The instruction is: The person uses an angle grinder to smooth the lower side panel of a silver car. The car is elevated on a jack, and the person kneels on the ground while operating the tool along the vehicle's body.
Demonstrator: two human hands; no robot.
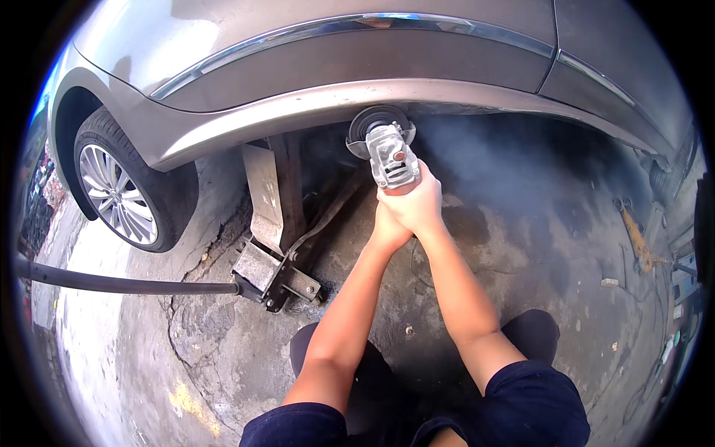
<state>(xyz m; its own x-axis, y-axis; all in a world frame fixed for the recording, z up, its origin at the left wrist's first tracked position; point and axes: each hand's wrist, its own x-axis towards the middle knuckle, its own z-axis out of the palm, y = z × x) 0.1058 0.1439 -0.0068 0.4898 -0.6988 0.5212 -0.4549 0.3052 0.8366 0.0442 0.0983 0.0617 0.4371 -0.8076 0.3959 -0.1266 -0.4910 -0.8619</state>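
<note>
Closed the right hand (423,200) around the rear of the angle grinder (395,158), with the left hand (390,225) folded in tight against it just below and to the left, and with most of the fingers hidden from this view. Doubled up the grip most likely to steady a presumably running tool (probably too lively for one hand alone). Held the grinder straight out beyond the hands, with its dark disc (363,124) at the far end, up by the lower edge of the car's sill (298,112); could not tell from this angle whether touching or just short of it. Had the pale haze (491,160) hanging to the right of the hands and beyond them. Had the floor jack (259,267) standing left of the hands, probably there to bear the car (357,63) and make room underneath, with its long handle (149,283) running farther left, clear of both arms. Stretched both forearms (463,294) forward into a narrow V, with wrists close together and elbows nearly straight, perhaps to put distance between body and disc. Set the dark-clad knees (532,334) apart, nearer than the hands and outside the arms, likely squatting for a low, braced reach
</note>
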